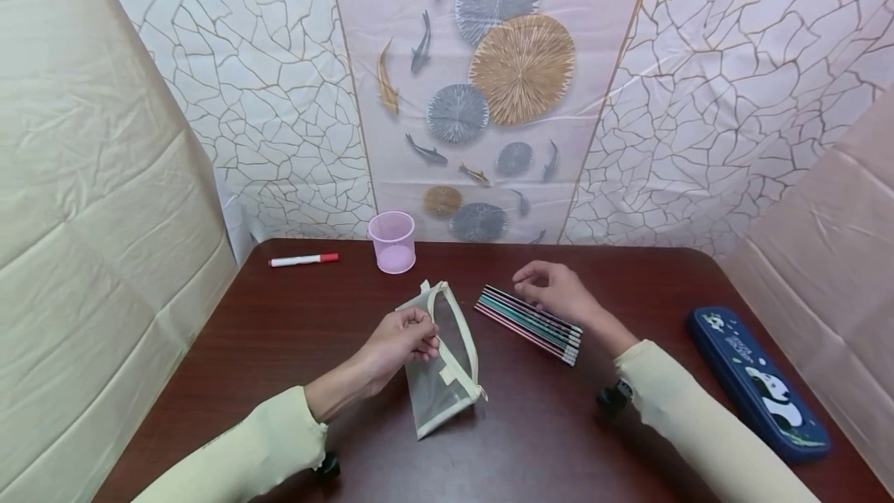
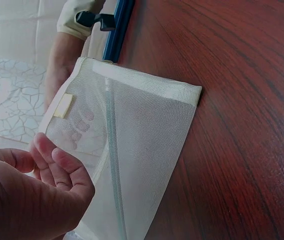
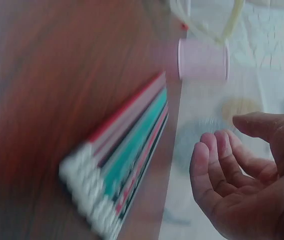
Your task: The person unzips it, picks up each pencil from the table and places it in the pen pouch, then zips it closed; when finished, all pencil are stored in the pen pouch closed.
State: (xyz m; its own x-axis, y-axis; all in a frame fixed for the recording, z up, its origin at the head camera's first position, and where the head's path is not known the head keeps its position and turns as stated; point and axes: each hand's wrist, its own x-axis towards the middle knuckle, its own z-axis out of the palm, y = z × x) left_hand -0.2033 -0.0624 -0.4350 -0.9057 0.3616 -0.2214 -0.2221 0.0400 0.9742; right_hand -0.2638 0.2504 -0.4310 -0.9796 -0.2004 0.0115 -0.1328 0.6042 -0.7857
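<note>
A cream mesh zip pouch [image 1: 436, 390] stands tilted on the table with its zipped mouth gaping. My left hand [image 1: 401, 340] pinches the rim of that mouth between thumb and fingers. In the left wrist view, a teal pencil [image 2: 112, 130] shows through the mesh [image 2: 152, 135]; whether it lies inside or behind, I cannot tell. My right hand [image 1: 555, 289] hovers at the far side of a row of pencils [image 1: 527, 320], fingers loosely bent and holding nothing. These pencils are black, teal and red with whitish ends [image 3: 89, 190], lying side by side.
A pink cup [image 1: 393, 243] stands at the table's back edge. Left of it lies a white marker with a red cap [image 1: 303, 260]. At the right is a dark blue panda pencil case [image 1: 757, 383]. Patterned cloth [image 1: 279, 84] hangs behind the table.
</note>
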